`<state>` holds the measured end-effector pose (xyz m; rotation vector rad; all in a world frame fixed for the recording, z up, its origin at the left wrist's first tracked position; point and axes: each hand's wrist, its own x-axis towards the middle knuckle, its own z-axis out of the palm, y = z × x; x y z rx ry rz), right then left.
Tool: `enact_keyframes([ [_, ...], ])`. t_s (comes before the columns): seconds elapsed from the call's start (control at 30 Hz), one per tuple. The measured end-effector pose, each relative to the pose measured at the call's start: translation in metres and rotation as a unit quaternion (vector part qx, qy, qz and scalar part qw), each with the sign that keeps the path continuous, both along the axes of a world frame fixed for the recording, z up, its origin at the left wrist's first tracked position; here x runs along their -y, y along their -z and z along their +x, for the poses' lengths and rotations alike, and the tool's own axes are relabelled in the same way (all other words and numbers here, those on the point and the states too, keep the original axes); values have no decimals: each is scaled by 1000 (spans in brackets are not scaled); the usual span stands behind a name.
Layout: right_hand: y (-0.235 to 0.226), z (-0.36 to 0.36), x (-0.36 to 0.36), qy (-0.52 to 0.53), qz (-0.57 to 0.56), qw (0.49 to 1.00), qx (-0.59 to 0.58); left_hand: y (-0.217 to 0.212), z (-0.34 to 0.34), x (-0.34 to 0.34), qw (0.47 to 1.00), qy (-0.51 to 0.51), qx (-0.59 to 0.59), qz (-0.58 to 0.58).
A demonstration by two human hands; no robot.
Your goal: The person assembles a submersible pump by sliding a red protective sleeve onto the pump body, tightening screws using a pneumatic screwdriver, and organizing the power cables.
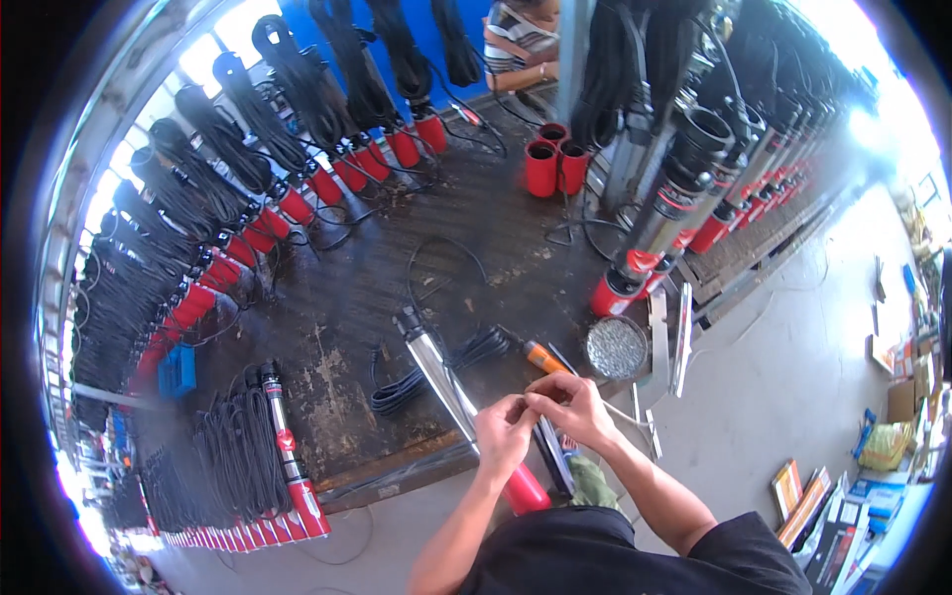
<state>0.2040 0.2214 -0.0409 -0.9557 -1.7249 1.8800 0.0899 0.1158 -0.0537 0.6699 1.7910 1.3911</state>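
My left hand [504,434] and my right hand [577,409] meet in front of my body, fingertips pinched together. Whatever is between them is too small to make out. Just left of the hands, a silver metal tube [437,369] with a black top and a red end [526,490] leans across the table's near edge toward my lap; it looks like a submersible pump. The left wrist passes over part of it. Beyond the hands lies an orange-handled tool [544,358]. A round dish [616,347] full of small metal pieces stands to its right.
A coiled black cable [441,375] rests on the worn dark table [342,297]. Many red-based pumps with bundled cables [297,203] line its far and left sides. Taller pumps [659,213] stand right, near three red cups [541,169]. Another person [523,50] is at the back.
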Motion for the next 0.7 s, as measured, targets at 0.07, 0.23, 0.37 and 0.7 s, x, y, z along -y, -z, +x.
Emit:
enact_keyframes([
  [0.07,51,0,2,-39,5,999,1,23,-27,-17,997,-28,65,38],
  [0.23,147,26,56,-19,-24,989,146,28,-144,-80,774,-24,-595,-216],
  [0.37,98,-6,83,-4,-86,979,184,67,-187,-88,522,201,-637,-530],
  [0.7,85,-131,30,-39,149,971,184,86,-288,-88,914,51,-374,-148],
])
